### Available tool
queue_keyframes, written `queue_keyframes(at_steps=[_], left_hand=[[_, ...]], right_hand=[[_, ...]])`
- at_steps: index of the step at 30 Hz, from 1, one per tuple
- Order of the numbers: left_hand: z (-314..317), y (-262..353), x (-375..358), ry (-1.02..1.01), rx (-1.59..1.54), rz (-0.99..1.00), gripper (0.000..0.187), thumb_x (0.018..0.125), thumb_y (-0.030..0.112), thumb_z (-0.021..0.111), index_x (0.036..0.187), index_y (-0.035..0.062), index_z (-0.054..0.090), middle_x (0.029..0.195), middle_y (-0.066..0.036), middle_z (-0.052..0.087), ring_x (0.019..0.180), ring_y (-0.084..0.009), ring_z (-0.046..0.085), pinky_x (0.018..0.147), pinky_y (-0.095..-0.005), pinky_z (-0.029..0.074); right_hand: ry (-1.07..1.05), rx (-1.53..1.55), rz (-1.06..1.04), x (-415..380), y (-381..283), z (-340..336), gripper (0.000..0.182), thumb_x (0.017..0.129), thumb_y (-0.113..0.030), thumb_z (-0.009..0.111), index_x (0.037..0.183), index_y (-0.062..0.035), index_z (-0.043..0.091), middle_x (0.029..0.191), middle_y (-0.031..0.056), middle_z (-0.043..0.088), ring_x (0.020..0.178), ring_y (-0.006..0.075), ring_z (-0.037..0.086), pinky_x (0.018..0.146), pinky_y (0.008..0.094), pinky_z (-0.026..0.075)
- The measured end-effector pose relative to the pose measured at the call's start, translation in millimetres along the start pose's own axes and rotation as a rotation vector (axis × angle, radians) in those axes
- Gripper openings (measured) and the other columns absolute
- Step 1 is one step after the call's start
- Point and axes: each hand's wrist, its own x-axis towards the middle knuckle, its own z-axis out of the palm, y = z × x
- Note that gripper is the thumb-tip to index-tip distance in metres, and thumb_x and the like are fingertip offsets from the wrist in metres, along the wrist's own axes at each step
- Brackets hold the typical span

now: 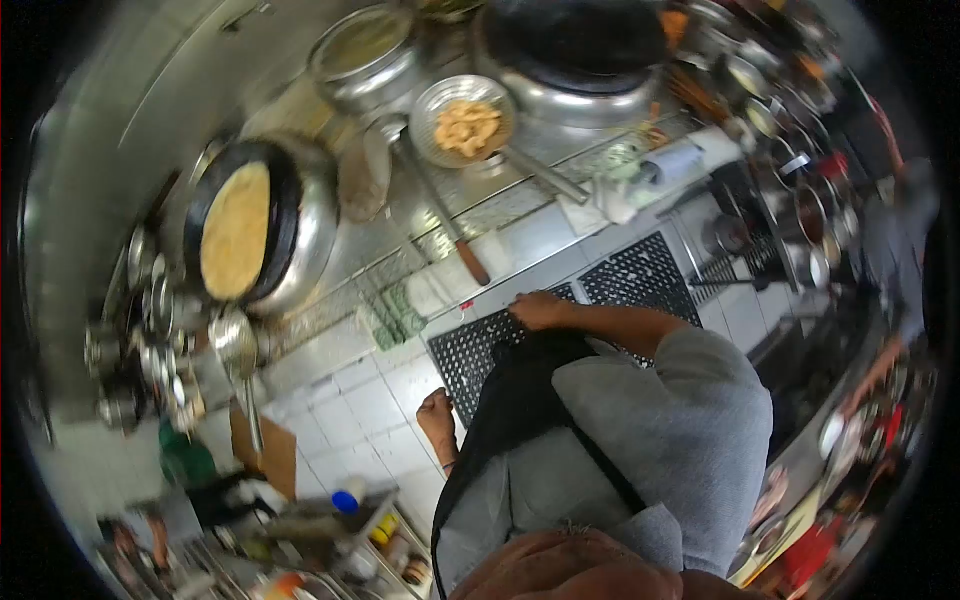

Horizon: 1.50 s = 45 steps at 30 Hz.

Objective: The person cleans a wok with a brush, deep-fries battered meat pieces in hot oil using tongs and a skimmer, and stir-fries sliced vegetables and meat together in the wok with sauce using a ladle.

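My left hand (437,418) hangs low at my side above the tiled floor, its fingers curled and no object visible in it. In front of my apron (530,370) is my right hand (540,310), also with curled fingers and nothing seen in it. Nearest to it, a ladle with a wooden handle (470,262) lies across the stove counter (520,240). Beyond, a strainer (425,105) holds fried pieces (467,128). On the left, a large flat yellow bread (237,230) lies on a dark round pan (283,205).
A metal pot (360,55) and a big black wok (570,40) stand at the back. A long-handled ladle (235,345) sticks out at the left. Cloths (395,315) lie on the counter edge. Perforated black mats (640,280) cover part of the floor. Other people are at the edges.
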Motion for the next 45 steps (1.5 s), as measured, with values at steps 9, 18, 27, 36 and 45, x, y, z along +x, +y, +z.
queue_keyframes(at_steps=[9,18,27,36,45], left_hand=[[50,66,53,-0.932,0.172,0.146,0.049,0.089,0.012,0.067,0.133,-0.0049,0.053,0.109,-0.012,0.066,0.078,-0.0117,0.059,0.067,-0.0244,0.049],[134,111,7,-1.193,0.191,0.174,0.069,0.091,0.010,0.065,0.150,0.0047,0.030,0.142,-0.022,0.045,0.100,-0.0232,0.062,0.080,-0.0343,0.054],[249,169,-101,-1.228,0.268,0.239,0.051,0.098,0.012,0.055,0.146,0.0069,0.037,0.134,-0.018,0.053,0.098,-0.0266,0.066,0.076,-0.0340,0.058],[419,164,-263,-1.604,0.222,-0.097,0.057,0.097,0.014,0.057,0.149,0.0142,0.034,0.140,-0.016,0.047,0.122,-0.0328,0.052,0.104,-0.0466,0.044],[473,157,-359,-2.098,0.201,-0.501,0.060,0.100,0.048,0.043,0.147,0.0117,0.035,0.146,-0.016,0.041,0.134,-0.0348,0.040,0.114,-0.0520,0.029]], right_hand=[[0.538,0.211,1.103,-197,42,38,0.025,0.081,-0.011,0.061,0.103,-0.0024,0.067,0.099,0.0234,0.068,0.093,0.0417,0.067,0.079,0.0515,0.055],[0.686,0.615,1.187,-260,-3,143,0.029,0.081,-0.008,0.054,0.105,0.0008,0.067,0.107,0.0273,0.066,0.102,0.0427,0.065,0.088,0.0509,0.052],[0.749,0.730,1.262,-325,34,187,0.028,0.082,-0.012,0.058,0.106,-0.0009,0.067,0.106,0.0240,0.067,0.103,0.0403,0.064,0.088,0.0492,0.052],[1.808,0.664,0.809,-427,39,71,0.037,0.091,-0.022,0.058,0.120,0.0013,0.062,0.117,0.0194,0.063,0.109,0.0367,0.059,0.094,0.0431,0.047],[1.781,0.184,0.693,-448,77,21,0.039,0.096,-0.035,0.052,0.122,-0.0096,0.064,0.113,0.0109,0.066,0.106,0.0286,0.059,0.095,0.0448,0.040]])
